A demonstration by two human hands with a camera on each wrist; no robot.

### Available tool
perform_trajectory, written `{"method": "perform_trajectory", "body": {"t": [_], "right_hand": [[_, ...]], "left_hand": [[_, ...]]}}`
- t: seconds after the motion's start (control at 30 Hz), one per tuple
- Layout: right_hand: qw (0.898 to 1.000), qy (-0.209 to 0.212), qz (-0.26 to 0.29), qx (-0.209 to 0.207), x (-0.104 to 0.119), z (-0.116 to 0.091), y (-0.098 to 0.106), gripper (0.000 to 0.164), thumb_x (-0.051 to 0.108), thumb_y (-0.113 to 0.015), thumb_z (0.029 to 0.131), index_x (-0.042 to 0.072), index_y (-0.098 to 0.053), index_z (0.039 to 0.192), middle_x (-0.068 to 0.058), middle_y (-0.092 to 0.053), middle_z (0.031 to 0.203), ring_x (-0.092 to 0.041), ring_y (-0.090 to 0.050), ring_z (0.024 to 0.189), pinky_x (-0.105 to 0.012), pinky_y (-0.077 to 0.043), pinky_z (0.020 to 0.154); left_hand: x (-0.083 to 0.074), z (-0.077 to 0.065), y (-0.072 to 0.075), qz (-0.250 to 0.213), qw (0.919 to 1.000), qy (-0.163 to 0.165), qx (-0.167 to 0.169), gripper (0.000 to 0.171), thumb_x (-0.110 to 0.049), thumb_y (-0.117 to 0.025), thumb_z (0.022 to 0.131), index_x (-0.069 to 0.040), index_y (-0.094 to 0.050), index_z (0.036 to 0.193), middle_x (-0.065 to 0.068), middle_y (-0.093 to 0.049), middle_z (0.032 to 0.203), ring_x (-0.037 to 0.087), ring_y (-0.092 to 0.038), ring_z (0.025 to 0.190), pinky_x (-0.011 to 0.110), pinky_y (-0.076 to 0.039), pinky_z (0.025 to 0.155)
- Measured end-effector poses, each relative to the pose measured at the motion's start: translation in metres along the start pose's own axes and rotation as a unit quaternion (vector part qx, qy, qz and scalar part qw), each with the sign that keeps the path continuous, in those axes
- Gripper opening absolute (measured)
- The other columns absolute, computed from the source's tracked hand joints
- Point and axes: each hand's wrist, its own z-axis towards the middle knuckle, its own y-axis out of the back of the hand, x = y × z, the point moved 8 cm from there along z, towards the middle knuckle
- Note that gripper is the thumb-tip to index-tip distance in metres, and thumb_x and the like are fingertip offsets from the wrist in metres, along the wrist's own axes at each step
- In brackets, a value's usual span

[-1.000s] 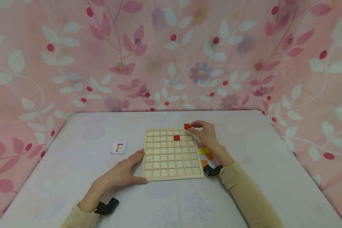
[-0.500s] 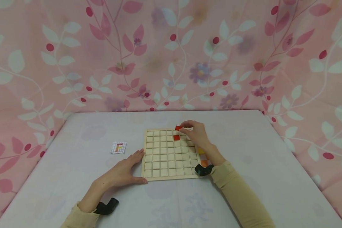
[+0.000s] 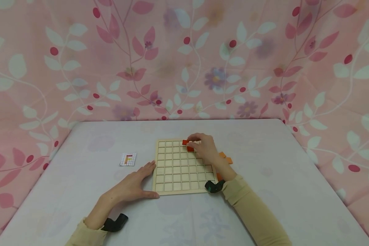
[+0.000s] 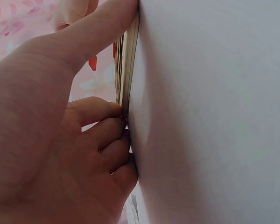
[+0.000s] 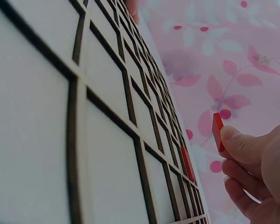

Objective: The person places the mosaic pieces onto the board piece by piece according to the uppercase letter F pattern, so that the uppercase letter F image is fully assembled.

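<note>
A square wooden grid board (image 3: 172,174) lies on the table. In the head view, my left hand (image 3: 130,184) rests against its left edge, fingers along the side and thumb at the near left corner. My right hand (image 3: 206,148) pinches a red square tile (image 3: 185,142) between thumb and fingertips above the board's far rows. In the right wrist view that held tile (image 5: 217,132) is raised off the grid. A second red tile (image 5: 187,163) sits in a cell of the board, partly covered by the right hand in the head view.
Orange tiles (image 3: 229,160) lie on the table just right of the board, partly behind the right wrist. A small card (image 3: 128,159) with a coloured grid pattern lies left of the board. A pink floral curtain (image 3: 184,68) hangs behind the table.
My right hand has carried the red tile leftward and a little nearer, from the board's far right corner to over its far rows. The left hand stays put.
</note>
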Motion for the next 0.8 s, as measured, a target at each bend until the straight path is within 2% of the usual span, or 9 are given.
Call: {"method": "perform_trajectory", "body": {"t": [0.13, 0.43, 0.8], "right_hand": [[1.000, 0.012, 0.001, -0.006, 0.000, 0.000, -0.003, 0.020, 0.015, -0.077, 0.088, 0.005, -0.075, 0.105, -0.010, -0.076, 0.100, -0.028, -0.069, 0.098, -0.044, -0.055, 0.089], [1.000, -0.005, 0.022, -0.001, -0.014, -0.003, -0.015, 0.016, 0.013, -0.075, 0.090, 0.007, -0.074, 0.105, -0.010, -0.075, 0.102, -0.028, -0.075, 0.094, -0.040, -0.060, 0.085], [0.999, 0.005, 0.023, 0.033, -0.020, -0.005, -0.027, 0.018, 0.017, -0.075, 0.089, 0.009, -0.075, 0.106, -0.005, -0.075, 0.103, -0.017, -0.073, 0.093, -0.032, -0.058, 0.085]], "left_hand": [[0.000, 0.000, 0.001, 0.000, 1.0000, 0.002, -0.003, 0.113, -0.062, -0.080, 0.073, -0.006, -0.030, 0.157, 0.011, -0.023, 0.166, 0.045, -0.024, 0.149, 0.064, -0.024, 0.116], [0.001, 0.000, -0.001, 0.000, 1.0000, 0.007, 0.001, 0.113, -0.062, -0.080, 0.073, -0.007, -0.029, 0.157, 0.009, -0.021, 0.166, 0.044, -0.023, 0.149, 0.063, -0.024, 0.117], [0.000, 0.001, 0.000, 0.001, 1.0000, 0.004, 0.001, 0.113, -0.062, -0.080, 0.073, -0.006, -0.030, 0.157, 0.010, -0.022, 0.166, 0.044, -0.024, 0.149, 0.063, -0.025, 0.117]]}}
